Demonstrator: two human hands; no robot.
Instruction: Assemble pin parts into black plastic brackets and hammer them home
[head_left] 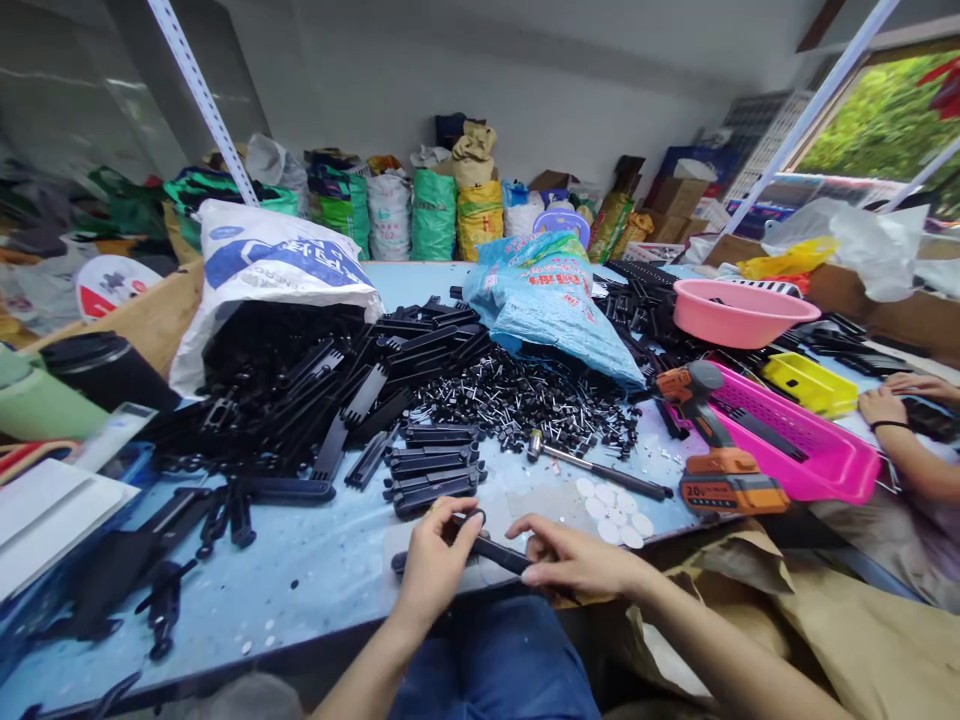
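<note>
Both hands hold one long black plastic part over the near edge of the blue table. My left hand pinches its left end, near a rounded tip, between thumb and fingers. At the right end, my right hand grips the part with its thumb and fingers. Just beyond lies a small stack of black parts. A hammer rests behind my right hand, with white discs in front of it. Another black piece is partly hidden behind my left hand.
Small black pins are heaped behind the stack, below a blue sack. Left, long black parts spill from a white sack. Right are a cordless drill, a magenta basket, a pink basin and another person's hands.
</note>
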